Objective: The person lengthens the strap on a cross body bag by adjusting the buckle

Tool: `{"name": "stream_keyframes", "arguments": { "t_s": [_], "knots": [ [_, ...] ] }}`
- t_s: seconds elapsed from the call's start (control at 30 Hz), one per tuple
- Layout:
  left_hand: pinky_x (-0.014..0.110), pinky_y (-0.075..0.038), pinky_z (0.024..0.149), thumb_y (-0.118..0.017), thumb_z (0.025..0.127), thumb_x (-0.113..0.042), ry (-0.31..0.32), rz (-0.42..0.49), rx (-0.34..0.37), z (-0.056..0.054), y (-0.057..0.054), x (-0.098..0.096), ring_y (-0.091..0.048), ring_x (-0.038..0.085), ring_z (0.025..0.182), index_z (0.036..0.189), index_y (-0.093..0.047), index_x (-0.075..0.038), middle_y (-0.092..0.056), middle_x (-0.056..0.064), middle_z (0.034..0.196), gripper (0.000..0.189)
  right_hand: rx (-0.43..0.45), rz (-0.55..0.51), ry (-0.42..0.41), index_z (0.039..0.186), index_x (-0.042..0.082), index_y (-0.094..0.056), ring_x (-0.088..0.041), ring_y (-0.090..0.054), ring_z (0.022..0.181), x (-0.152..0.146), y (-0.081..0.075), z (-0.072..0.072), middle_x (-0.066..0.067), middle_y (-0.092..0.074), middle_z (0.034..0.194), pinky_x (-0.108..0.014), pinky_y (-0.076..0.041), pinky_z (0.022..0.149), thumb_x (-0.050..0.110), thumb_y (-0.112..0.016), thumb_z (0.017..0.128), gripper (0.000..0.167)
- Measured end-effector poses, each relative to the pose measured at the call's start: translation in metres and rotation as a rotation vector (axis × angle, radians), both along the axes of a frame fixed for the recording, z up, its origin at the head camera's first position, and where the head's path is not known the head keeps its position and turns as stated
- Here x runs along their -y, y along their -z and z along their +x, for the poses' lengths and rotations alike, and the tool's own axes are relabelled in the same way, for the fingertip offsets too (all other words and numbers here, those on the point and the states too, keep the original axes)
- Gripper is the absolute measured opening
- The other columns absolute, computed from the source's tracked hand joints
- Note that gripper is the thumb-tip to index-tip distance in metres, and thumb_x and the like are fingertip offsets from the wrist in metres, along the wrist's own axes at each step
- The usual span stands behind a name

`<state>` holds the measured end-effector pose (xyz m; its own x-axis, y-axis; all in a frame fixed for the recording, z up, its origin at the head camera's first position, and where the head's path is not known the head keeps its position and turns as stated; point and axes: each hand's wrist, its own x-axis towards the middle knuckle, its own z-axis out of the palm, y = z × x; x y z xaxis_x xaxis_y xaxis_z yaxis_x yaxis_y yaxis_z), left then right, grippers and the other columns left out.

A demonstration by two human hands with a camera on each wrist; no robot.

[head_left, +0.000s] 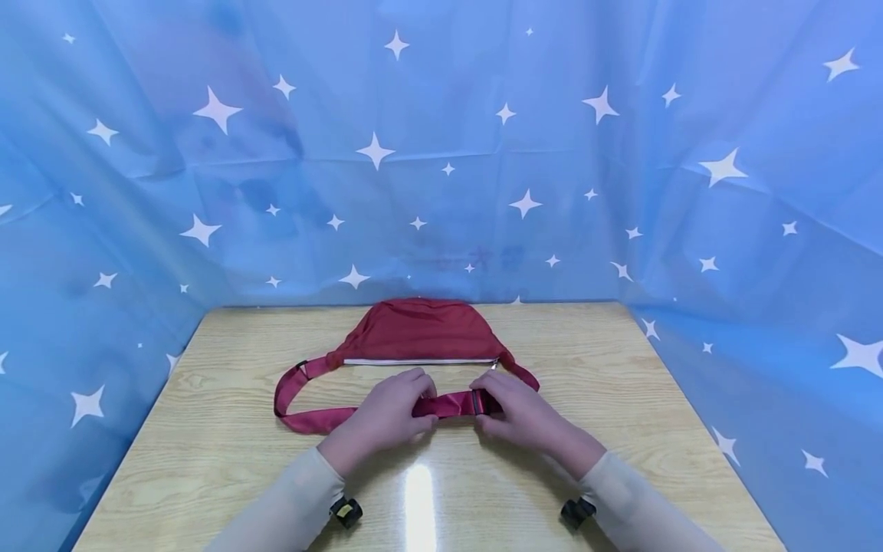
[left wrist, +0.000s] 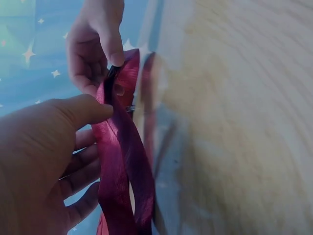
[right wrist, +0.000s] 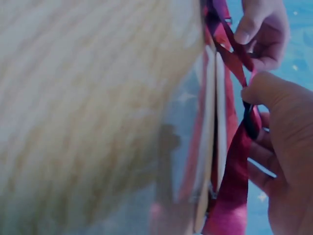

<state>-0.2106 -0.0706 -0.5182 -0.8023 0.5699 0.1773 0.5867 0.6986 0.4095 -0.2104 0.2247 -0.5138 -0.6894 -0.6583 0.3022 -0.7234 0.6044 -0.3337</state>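
A dark red waist bag [head_left: 428, 330] lies at the far side of the table, its white-edged zipper [head_left: 414, 361] facing me. Its wine-red strap [head_left: 317, 419] loops out at the left and runs back in front of the bag. My left hand [head_left: 389, 406] pinches the strap between thumb and fingers, just left of the middle. At the black slider buckle [head_left: 476, 402], my right hand [head_left: 519, 410] pinches the strap by its thumb and fingertips. In the left wrist view two layers of strap [left wrist: 120, 161] hang between the hands.
The wooden table [head_left: 228, 460] runs back to a blue curtain [head_left: 441, 153] with white stars, which also hangs along both sides. A second black adjuster [head_left: 301, 369] sits on the strap's left part. Each wrist carries a small black camera [head_left: 346, 511].
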Motion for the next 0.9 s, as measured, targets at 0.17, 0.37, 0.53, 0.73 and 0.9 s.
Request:
{"name": "stream_keyframes", "arguments": {
  "t_s": [0.17, 0.37, 0.53, 0.73, 0.9],
  "knots": [
    [0.032, -0.052, 0.080, -0.088, 0.097, -0.030, 0.032, 0.162, 0.170, 0.000, -0.002, 0.002, -0.055, 0.011, 0.090, 0.112, -0.063, -0.025, -0.057, -0.009, 0.101, 0.030, -0.013, -0.028, -0.032, 0.136, 0.007, -0.069, -0.017, -0.064, 0.116, -0.001, -0.008, 0.000, 0.000, -0.068, 0.127, -0.043, -0.057, 0.099, 0.015, -0.089, 0.090, 0.051],
    [0.030, -0.053, 0.074, -0.078, 0.106, -0.035, 0.069, 0.324, 0.291, -0.002, -0.001, -0.005, -0.059, 0.007, 0.078, 0.109, -0.069, -0.027, -0.066, -0.014, 0.092, 0.013, -0.027, -0.058, -0.062, 0.137, 0.009, -0.068, -0.016, -0.064, 0.115, 0.000, -0.010, 0.002, 0.001, -0.068, 0.128, -0.042, -0.057, 0.098, 0.012, -0.089, 0.089, 0.053],
    [0.025, -0.044, 0.063, -0.072, 0.110, -0.028, 0.070, 0.332, 0.291, -0.005, 0.000, -0.012, -0.049, 0.002, 0.065, 0.090, -0.070, -0.026, -0.055, -0.015, 0.070, 0.020, -0.028, -0.060, -0.067, 0.137, 0.009, -0.069, -0.016, -0.064, 0.116, 0.002, -0.014, 0.004, 0.001, -0.068, 0.129, -0.041, -0.057, 0.098, 0.012, -0.089, 0.088, 0.053],
    [0.025, -0.035, 0.059, -0.073, 0.104, -0.019, 0.051, 0.287, 0.287, -0.007, -0.005, -0.017, -0.039, 0.003, 0.059, 0.080, -0.065, -0.024, -0.041, -0.013, 0.063, 0.026, -0.036, -0.065, -0.089, 0.134, 0.007, -0.071, -0.017, -0.064, 0.117, 0.006, -0.020, 0.007, 0.000, -0.069, 0.126, -0.041, -0.057, 0.099, 0.012, -0.091, 0.088, 0.051],
    [0.024, -0.040, 0.060, -0.069, 0.107, -0.017, 0.087, 0.300, 0.326, -0.007, -0.007, -0.021, -0.046, 0.002, 0.061, 0.084, -0.069, -0.021, -0.050, -0.014, 0.066, 0.023, -0.063, -0.092, -0.119, 0.131, 0.007, -0.072, -0.017, -0.065, 0.115, 0.008, -0.019, 0.008, 0.000, -0.070, 0.122, -0.039, -0.058, 0.097, 0.011, -0.092, 0.086, 0.050]
  ]
}}
